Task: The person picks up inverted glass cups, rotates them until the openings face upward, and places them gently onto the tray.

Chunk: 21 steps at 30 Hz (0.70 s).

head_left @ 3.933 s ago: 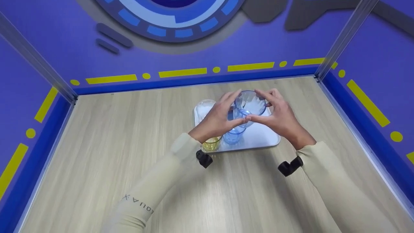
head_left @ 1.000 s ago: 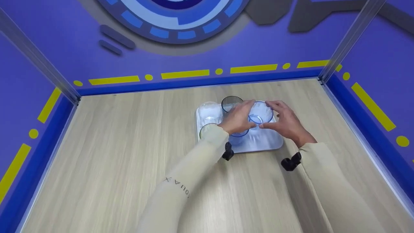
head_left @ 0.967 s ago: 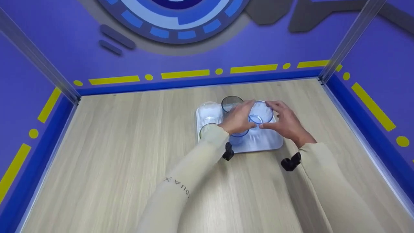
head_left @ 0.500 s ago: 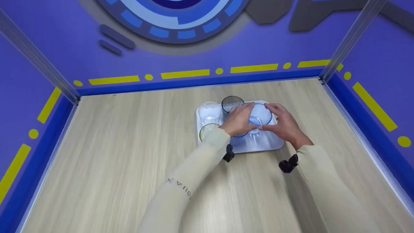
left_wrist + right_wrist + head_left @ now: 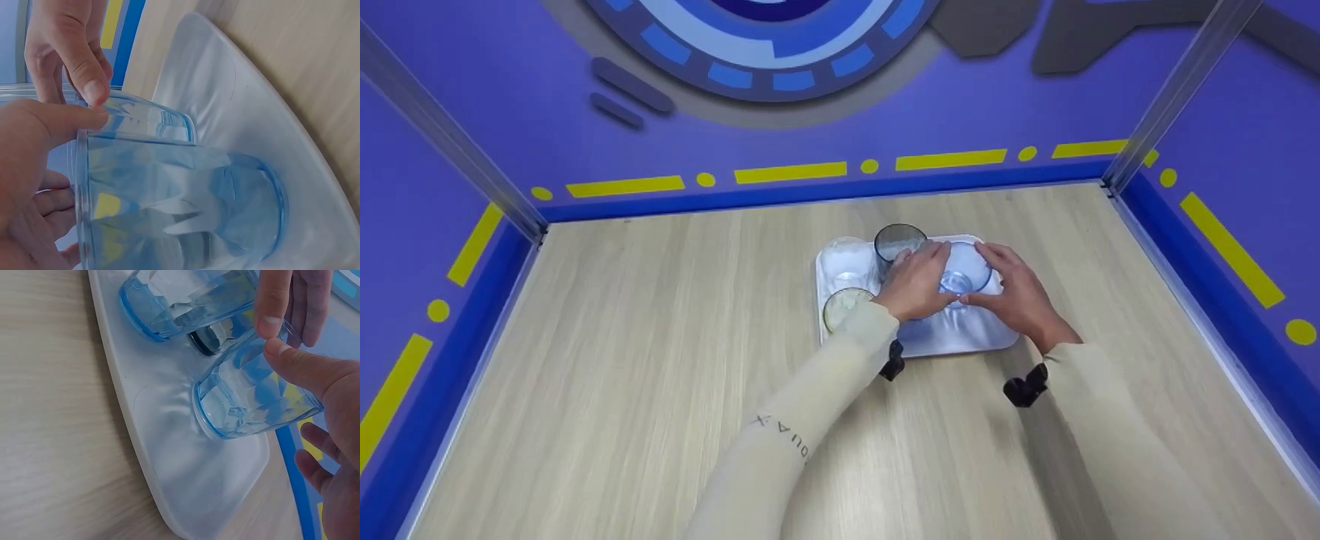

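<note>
Both hands hold one blue faceted drinking glass near its rim, upright at the right part of a white tray. My left hand curves around its left side, and my right hand around its right. The thumb tips meet at the near side of the rim. In the right wrist view the base of the held glass is right at the tray surface. A second blue glass stands close on the left; my left hand hides it in the head view.
A smoky grey glass stands behind my left hand. On the tray's left side are a clear glass and a yellowish glass, partly covered by the left sleeve. Printed panels wall the wooden table.
Compared with the oldest frame, both hands have carried the blue glass rightward and down to the tray. Over the last second it has sunk slightly, with both hands still holding it.
</note>
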Each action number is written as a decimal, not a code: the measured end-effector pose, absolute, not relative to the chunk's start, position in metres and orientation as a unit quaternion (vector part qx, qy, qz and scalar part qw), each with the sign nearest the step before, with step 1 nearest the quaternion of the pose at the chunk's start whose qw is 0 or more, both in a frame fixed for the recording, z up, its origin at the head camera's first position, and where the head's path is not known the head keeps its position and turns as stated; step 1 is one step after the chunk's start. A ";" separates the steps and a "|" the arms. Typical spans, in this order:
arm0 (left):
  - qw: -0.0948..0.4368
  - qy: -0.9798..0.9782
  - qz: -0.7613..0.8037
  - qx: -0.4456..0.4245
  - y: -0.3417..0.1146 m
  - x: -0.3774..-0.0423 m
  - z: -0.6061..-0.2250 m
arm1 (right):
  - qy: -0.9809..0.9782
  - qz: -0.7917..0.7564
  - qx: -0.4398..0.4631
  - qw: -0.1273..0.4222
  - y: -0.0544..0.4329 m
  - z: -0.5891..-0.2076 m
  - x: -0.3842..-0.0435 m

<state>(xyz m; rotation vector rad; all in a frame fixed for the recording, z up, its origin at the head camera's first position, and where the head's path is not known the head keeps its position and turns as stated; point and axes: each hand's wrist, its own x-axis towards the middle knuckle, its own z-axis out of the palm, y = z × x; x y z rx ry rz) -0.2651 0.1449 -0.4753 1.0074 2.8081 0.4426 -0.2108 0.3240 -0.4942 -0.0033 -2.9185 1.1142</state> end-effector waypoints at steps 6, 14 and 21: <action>0.059 0.932 0.136 0.331 0.147 -0.264 -0.478 | -0.930 0.366 -0.007 0.002 0.325 -0.496 -0.211; 0.063 0.935 0.118 0.328 0.146 -0.260 -0.477 | -0.928 0.372 -0.022 -0.005 0.326 -0.499 -0.212; 0.076 0.932 0.129 0.329 0.146 -0.259 -0.475 | -0.924 0.381 -0.040 -0.013 0.327 -0.496 -0.211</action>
